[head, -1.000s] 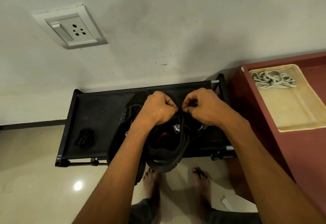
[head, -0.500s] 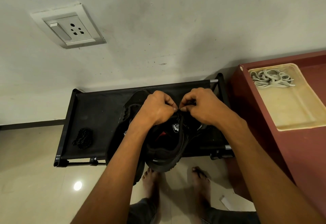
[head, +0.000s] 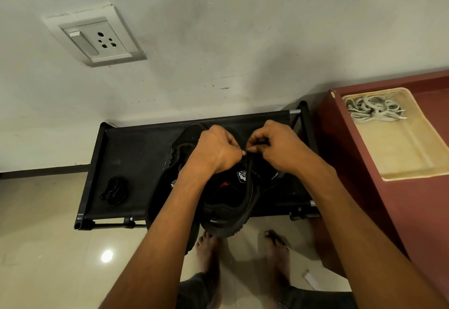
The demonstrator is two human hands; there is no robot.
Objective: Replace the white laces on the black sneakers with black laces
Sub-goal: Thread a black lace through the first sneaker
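Two black sneakers lie on a black fabric rack point(head: 136, 153). The nearer sneaker point(head: 230, 211) points away from me, its heel overhanging the rack's front edge. My left hand point(head: 216, 150) and my right hand point(head: 277, 148) meet over its tongue, fingers curled, each pinching a black lace point(head: 250, 165) at the eyelets. The second sneaker point(head: 184, 143) lies behind my left hand and is mostly hidden. A bundled black lace point(head: 115, 190) rests on the rack's left part. White laces point(head: 374, 111) lie coiled in a cream tray point(head: 408, 175) at the right.
The tray sits on a maroon cabinet point(head: 364, 199) right of the rack. A wall with a white socket point(head: 97, 38) rises behind. My bare feet point(head: 209, 248) stand on the beige tiled floor below the rack's front edge.
Both hands stay at the top of the nearer sneaker, working the black lace; their fingertips have drawn slightly closer together. The sneakers and the rack have not moved.
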